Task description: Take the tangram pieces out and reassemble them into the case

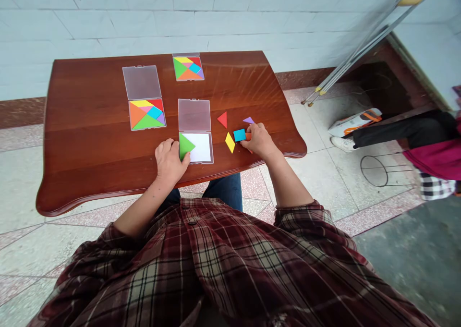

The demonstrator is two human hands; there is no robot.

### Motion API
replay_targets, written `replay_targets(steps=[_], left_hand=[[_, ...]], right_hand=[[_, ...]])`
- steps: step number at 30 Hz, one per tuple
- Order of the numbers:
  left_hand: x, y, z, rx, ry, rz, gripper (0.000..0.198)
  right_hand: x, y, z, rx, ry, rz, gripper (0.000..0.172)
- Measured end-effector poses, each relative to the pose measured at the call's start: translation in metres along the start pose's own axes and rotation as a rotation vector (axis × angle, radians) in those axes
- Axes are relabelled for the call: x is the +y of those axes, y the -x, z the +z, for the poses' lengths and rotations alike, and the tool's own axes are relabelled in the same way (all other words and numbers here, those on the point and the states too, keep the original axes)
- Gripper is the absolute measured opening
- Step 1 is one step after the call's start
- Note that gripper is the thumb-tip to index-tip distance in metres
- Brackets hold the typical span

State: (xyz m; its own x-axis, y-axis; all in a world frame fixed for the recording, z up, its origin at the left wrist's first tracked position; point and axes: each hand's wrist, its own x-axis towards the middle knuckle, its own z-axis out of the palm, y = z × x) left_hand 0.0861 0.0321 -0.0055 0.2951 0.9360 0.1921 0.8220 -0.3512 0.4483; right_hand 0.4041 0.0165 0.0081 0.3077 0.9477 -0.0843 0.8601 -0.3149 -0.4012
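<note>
A clear tangram case [212, 149] lies unfolded at the table's front, a green triangle [186, 146] at the left of its white base. My left hand [168, 161] grips the case's lower left corner, thumb over the front edge by the green triangle. To the right, my right hand [261, 139] has its fingers closed on an orange tangram piece [248, 136], mostly hidden beneath them. Touching or close beside that piece is a blue square [239, 135]. Around it lie a yellow parallelogram [229, 143], a red triangle [223, 119] and a purple triangle [248, 120]; another reddish piece shows partly under my hand.
Two filled tangram cases lie on the brown table [90, 125]: one opened case [147, 115] at left, another case [188, 68] near the tiled wall. Crutches [345, 65] lean at right. A seated person's leg [389, 130], a box [355, 121] and a wire frame [374, 171] are beyond.
</note>
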Motion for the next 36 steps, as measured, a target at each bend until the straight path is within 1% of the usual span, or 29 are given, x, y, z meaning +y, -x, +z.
replay_targets(steps=[3,6,7,9,11,12,14,17,20,23,26,29,34,36], left_hand=[[0.0,0.0,0.0,-0.005,0.008,-0.001,0.039],[0.0,-0.001,-0.001,0.001,-0.011,0.011,0.04],[0.0,-0.001,-0.001,0.008,-0.014,0.017,0.04],[-0.001,-0.002,0.0,0.024,-0.005,0.016,0.039],[-0.001,-0.002,0.0,0.037,0.015,0.014,0.037],[-0.002,-0.003,0.0,0.042,0.025,0.011,0.035],[-0.003,-0.003,0.0,0.047,0.047,0.0,0.032],[-0.007,-0.004,-0.001,0.053,0.079,-0.014,0.03],[-0.011,-0.004,-0.001,0.066,0.106,-0.014,0.03],[-0.014,-0.005,0.0,0.08,0.134,-0.022,0.032],[-0.014,-0.005,0.0,0.092,0.151,-0.025,0.032],[-0.013,-0.005,0.0,0.092,0.154,-0.021,0.03],[-0.011,-0.004,-0.001,0.084,0.153,-0.024,0.027],[-0.011,-0.004,-0.001,0.089,0.161,-0.022,0.027]], right_hand=[[-0.001,-0.001,-0.001,-0.034,-0.001,0.03,0.036],[-0.001,0.001,-0.009,-0.062,-0.01,0.03,0.036],[-0.001,0.002,-0.012,-0.043,-0.019,0.027,0.036],[-0.003,0.006,-0.02,0.032,-0.044,0.017,0.037],[-0.011,0.011,-0.026,0.104,-0.079,-0.027,0.035],[-0.018,0.014,-0.028,0.12,-0.103,-0.071,0.032],[-0.037,0.022,-0.027,0.09,-0.157,-0.189,0.024],[-0.073,0.036,-0.015,-0.05,-0.196,-0.391,0.014],[-0.104,0.048,0.003,-0.116,-0.114,-0.564,0.014],[-0.119,0.054,0.019,-0.137,0.048,-0.683,0.02],[-0.122,0.057,0.028,-0.12,0.15,-0.763,0.027],[-0.118,0.057,0.033,-0.091,0.178,-0.801,0.03],[-0.112,0.052,0.03,-0.159,0.143,-0.771,0.025],[-0.111,0.048,0.026,-0.165,0.109,-0.75,0.024]])
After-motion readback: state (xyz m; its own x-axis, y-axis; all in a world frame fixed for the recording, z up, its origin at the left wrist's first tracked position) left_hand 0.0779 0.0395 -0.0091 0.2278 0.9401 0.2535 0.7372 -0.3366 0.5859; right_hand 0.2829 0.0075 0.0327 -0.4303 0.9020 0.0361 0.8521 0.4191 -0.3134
